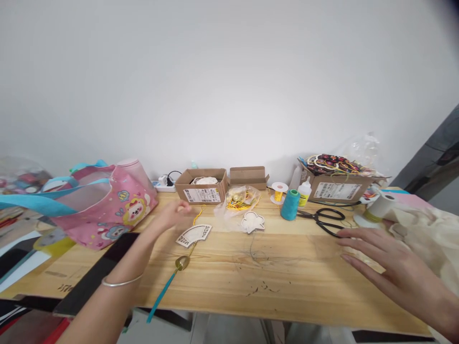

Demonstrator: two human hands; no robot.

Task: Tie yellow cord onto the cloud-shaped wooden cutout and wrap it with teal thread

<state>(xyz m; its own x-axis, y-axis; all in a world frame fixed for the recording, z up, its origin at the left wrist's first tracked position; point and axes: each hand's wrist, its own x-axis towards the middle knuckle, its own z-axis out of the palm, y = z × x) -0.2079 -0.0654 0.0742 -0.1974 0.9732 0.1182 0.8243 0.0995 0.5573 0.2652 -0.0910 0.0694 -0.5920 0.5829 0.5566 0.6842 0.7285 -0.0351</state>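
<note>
The head camera looks forward and down at a wooden tabletop point(272, 282).

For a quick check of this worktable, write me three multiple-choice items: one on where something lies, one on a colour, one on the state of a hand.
1. Where do the black scissors lie?
A) Inside a cardboard box
B) On the wooden tabletop
C) On the pink bag

2. What colour is the thread cone beside them?
A) Teal
B) Red
C) White

3. How is the right hand held?
A) Clenched around the scissors
B) Curled into a fist
C) Open, with the fingers spread

Answers:
1 B: the scissors lie flat on the wood, outside the boxes.
2 A: the thread wound on the cone is blue-green.
3 C: its fingers are spread apart, next to the cream cloth.
</note>
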